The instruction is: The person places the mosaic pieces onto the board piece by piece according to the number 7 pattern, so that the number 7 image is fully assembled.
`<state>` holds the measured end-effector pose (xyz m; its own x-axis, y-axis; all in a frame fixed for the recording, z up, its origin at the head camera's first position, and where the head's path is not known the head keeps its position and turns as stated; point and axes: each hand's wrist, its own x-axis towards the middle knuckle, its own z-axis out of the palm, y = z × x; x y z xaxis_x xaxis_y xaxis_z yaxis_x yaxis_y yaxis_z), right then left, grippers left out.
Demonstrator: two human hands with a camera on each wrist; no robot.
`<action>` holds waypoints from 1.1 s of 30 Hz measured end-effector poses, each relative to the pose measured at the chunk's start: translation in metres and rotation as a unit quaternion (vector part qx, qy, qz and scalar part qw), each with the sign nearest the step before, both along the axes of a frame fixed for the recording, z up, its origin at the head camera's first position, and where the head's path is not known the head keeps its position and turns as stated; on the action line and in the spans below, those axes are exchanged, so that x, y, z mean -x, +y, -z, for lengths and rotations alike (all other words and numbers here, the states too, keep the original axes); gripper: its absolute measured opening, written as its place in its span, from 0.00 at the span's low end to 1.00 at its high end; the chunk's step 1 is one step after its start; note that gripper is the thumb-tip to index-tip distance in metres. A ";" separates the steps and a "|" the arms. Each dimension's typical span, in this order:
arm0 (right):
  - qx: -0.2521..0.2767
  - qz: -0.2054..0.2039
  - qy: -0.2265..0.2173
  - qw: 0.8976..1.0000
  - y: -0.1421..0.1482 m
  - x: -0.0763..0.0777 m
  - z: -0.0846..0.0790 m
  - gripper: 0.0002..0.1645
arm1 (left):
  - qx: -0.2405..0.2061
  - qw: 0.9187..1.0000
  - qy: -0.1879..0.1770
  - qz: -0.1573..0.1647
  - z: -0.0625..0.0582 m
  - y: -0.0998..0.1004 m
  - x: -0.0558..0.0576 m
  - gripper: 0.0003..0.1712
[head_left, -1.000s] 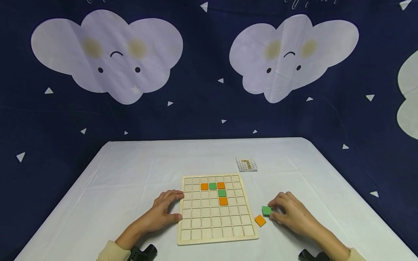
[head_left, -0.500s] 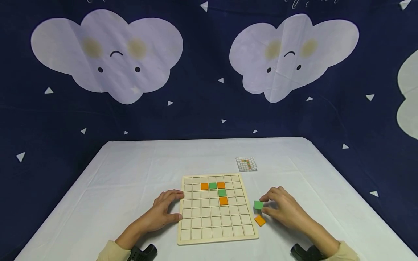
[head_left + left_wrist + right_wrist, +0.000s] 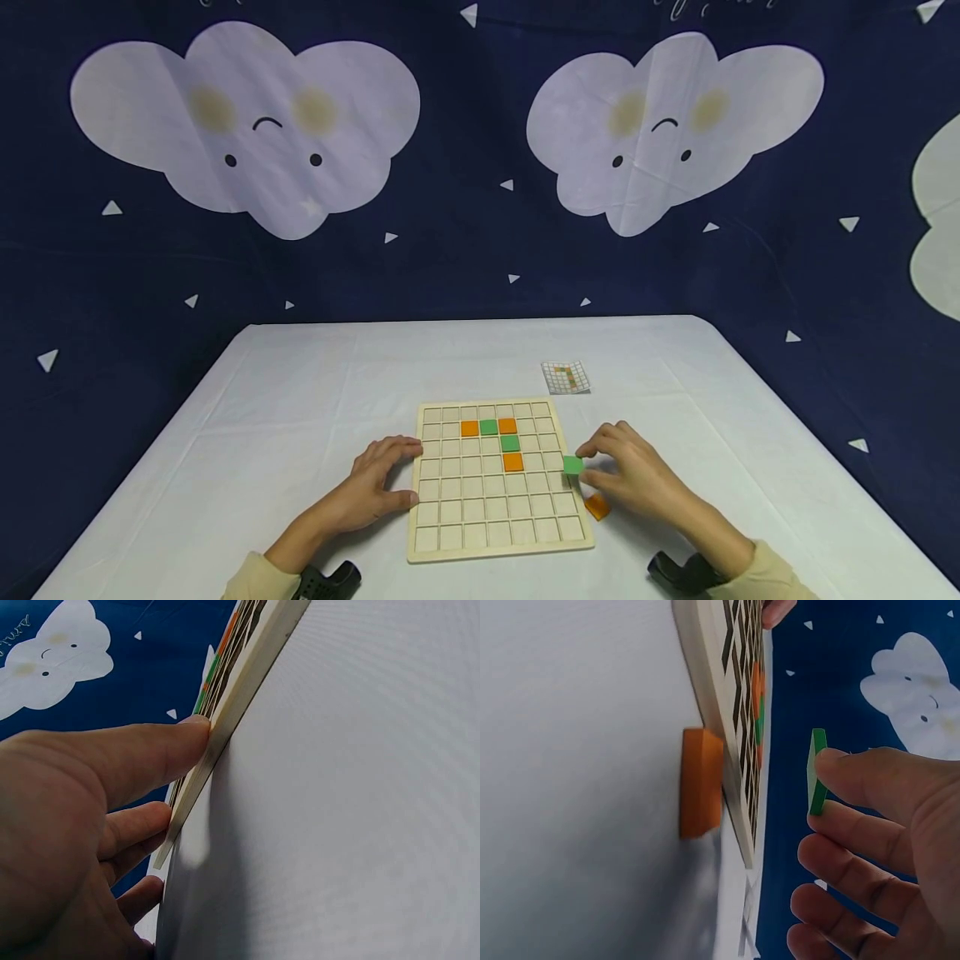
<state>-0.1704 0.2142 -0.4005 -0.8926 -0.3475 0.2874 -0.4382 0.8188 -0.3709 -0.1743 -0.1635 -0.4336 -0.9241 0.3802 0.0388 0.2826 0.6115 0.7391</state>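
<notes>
A wooden grid board lies on the white table, with orange and green square tiles set in several cells of its upper part. My left hand rests at the board's left edge; in the left wrist view its thumb and fingertips touch that edge. Between thumb and index finger, my right hand pinches a green tile above the board's right edge. The right wrist view has this green tile held clear of the table. A loose orange tile lies just beside the board, below the right hand.
Behind the board, to the right, lies a small card printed with a grid and coloured squares. A dark blue cloth with clouds and triangles hangs beyond the table's far edge.
My right hand has carried the green tile leftward and away from me, from the table beside the orange tile to over the board's right edge. The left hand and board stay put.
</notes>
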 end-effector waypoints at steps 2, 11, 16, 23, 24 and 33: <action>0.002 -0.003 -0.004 1.000 -0.003 0.001 -0.001 0.11 | -0.001 1.000 0.001 0.000 0.000 0.000 0.000 0.33; 0.005 -0.023 -0.018 1.000 -0.015 0.004 -0.003 0.11 | -0.002 1.000 0.006 0.006 0.001 -0.001 0.000 0.33; 0.006 -0.037 -0.019 0.999 -0.021 0.005 -0.003 0.11 | -0.001 1.000 0.014 0.012 0.001 -0.001 0.001 0.33; 0.013 -0.050 -0.032 0.998 -0.030 0.006 -0.002 0.11 | -0.002 1.000 0.012 0.015 0.001 -0.001 0.000 0.33; 0.013 -0.051 -0.031 0.998 -0.031 0.006 -0.002 0.11 | -0.002 1.000 0.013 0.016 0.001 -0.002 0.000 0.33; 0.002 -0.067 -0.031 0.997 -0.044 0.004 0.002 0.11 | -0.001 1.000 0.020 0.018 0.002 -0.002 0.000 0.33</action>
<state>-0.1747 0.1703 -0.4021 -0.8542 -0.4640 0.2346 -0.5198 0.7527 -0.4040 -0.1741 -0.1657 -0.4354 -0.9078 0.4123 0.0764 0.3334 0.5994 0.7277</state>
